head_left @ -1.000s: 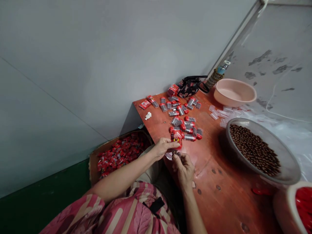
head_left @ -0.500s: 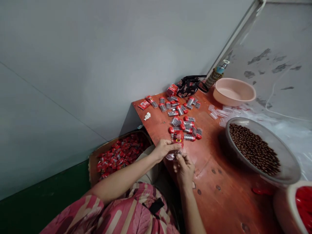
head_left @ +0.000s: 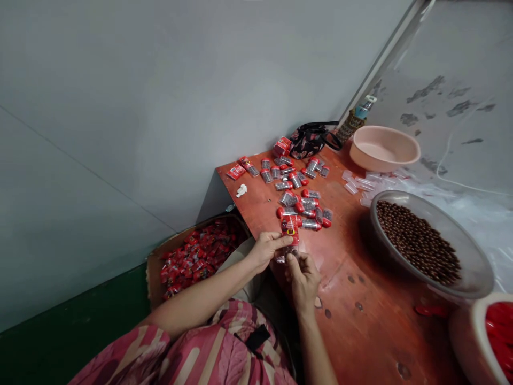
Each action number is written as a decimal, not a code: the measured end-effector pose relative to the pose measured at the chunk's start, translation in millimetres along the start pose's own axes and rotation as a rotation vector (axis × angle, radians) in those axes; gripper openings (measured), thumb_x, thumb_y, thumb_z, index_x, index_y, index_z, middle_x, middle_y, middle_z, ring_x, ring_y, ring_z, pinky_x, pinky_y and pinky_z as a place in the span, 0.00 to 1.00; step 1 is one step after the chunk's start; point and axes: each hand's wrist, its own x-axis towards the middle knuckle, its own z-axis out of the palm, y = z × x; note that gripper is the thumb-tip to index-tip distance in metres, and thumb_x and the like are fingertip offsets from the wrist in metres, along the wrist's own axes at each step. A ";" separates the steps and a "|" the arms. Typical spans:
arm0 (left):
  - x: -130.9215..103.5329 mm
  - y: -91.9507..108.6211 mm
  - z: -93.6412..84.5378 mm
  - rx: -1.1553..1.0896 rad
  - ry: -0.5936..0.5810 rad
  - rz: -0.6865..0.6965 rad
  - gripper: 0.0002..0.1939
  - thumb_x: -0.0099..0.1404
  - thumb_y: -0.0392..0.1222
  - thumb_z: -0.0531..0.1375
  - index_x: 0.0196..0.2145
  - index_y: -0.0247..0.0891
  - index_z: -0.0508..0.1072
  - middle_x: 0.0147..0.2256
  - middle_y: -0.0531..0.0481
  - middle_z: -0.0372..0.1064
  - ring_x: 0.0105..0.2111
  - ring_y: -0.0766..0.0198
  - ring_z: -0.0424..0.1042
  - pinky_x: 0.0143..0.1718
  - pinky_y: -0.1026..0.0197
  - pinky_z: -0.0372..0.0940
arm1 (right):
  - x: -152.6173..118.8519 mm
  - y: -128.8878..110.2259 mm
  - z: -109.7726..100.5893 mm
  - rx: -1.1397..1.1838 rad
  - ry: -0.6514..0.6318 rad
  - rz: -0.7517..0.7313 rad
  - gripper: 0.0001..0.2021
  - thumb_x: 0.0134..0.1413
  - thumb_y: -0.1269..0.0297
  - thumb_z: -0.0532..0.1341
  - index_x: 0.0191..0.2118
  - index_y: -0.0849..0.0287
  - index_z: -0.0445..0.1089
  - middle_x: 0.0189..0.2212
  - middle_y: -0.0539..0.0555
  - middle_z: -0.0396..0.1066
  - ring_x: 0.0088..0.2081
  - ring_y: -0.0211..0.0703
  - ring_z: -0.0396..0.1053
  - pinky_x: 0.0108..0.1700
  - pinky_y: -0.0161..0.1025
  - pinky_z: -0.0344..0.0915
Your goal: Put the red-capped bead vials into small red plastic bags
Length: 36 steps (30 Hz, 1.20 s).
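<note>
Between my hands is a small red printed packet (head_left: 289, 227) with a clear lower part, where dark contents show. My left hand (head_left: 269, 249) pinches it from the left, thumb across its front. My right hand (head_left: 303, 278) has thumb and fingers closed on its bottom end. Just beyond lie several small clear containers with red caps (head_left: 308, 204), filled with dark balls. To the lower left, a cardboard box (head_left: 154, 280) holds a heap of red packets (head_left: 194, 262).
On the red table (head_left: 360, 342) stand a grey bowl of brown balls (head_left: 417, 240), a pink basin (head_left: 385, 147), and a pale tub with red pieces (head_left: 476, 342). Clear empty tubes (head_left: 364, 184), a floral bag (head_left: 308, 141) and a bottle (head_left: 364, 107) are farther back.
The packet has shifted slightly left and turned so more of its printed front shows. My right thumb has moved a little left along its lower end.
</note>
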 end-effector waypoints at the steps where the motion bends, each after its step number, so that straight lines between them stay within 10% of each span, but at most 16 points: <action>1: -0.4 0.0 0.2 0.014 0.018 0.011 0.15 0.46 0.45 0.67 0.26 0.28 0.73 0.22 0.47 0.69 0.20 0.68 0.67 0.24 0.66 0.59 | -0.3 -0.1 0.2 -0.010 0.004 -0.014 0.11 0.46 0.57 0.62 0.30 0.59 0.65 0.16 0.44 0.61 0.16 0.31 0.56 0.17 0.28 0.54; 18: -7.6 0.5 -3.9 0.063 -0.093 -0.072 0.18 0.46 0.49 0.66 0.22 0.28 0.72 0.18 0.49 0.67 0.17 0.68 0.64 0.22 0.65 0.59 | -2.9 3.3 -0.1 0.210 -0.078 0.143 0.12 0.48 0.54 0.60 0.28 0.58 0.62 0.14 0.42 0.59 0.12 0.29 0.52 0.13 0.27 0.48; 24: -10.6 -7.2 -9.1 0.281 0.042 0.068 0.14 0.46 0.45 0.66 0.22 0.29 0.73 0.18 0.52 0.66 0.18 0.71 0.63 0.20 0.68 0.57 | -0.5 3.9 -2.8 -0.015 -0.018 -0.030 0.12 0.45 0.57 0.64 0.33 0.60 0.67 0.18 0.45 0.64 0.17 0.31 0.58 0.17 0.29 0.56; 36: -26.3 -9.8 -24.2 -0.005 0.015 -0.045 0.15 0.47 0.43 0.67 0.28 0.26 0.74 0.26 0.44 0.70 0.24 0.65 0.69 0.30 0.61 0.65 | -4.1 11.3 -5.8 0.254 -0.228 0.070 0.12 0.47 0.62 0.64 0.38 0.58 0.64 0.27 0.49 0.71 0.26 0.39 0.71 0.28 0.37 0.69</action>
